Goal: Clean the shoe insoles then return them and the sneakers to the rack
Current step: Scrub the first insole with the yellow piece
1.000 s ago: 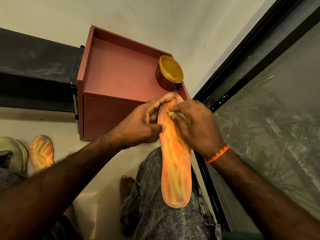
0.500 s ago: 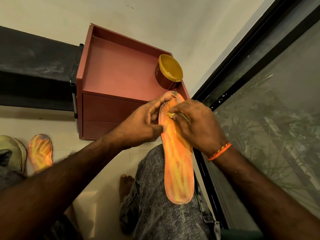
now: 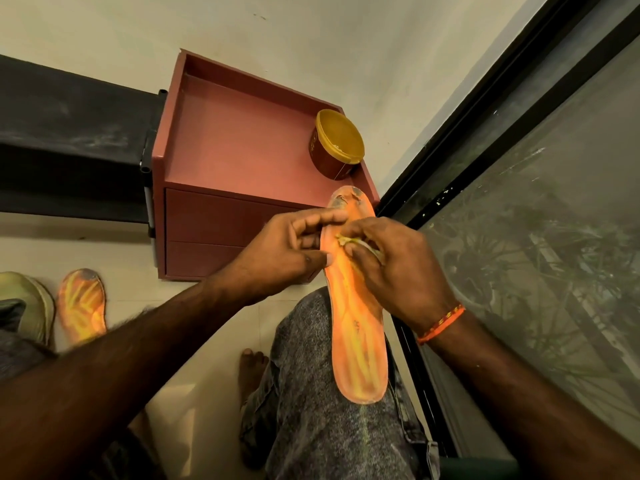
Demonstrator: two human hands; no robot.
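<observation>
Orange insole (image 3: 358,341) on a knee — both hands' fingers (image 3: 313,225) clamped on it — pale floor tiles (image 3: 194,393), red cabinet (image 3: 235,161).

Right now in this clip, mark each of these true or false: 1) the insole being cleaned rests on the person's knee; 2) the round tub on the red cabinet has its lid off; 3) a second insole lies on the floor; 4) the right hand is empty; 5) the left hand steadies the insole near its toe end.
1) True: the orange insole lies along the knee.
2) False: the tub on the red cabinet wears its yellow lid.
3) True: a second insole lies on the floor, beside a sneaker.
4) False: the right hand presses a small cloth on the insole.
5) True: the left hand pinches its edge there.
</observation>
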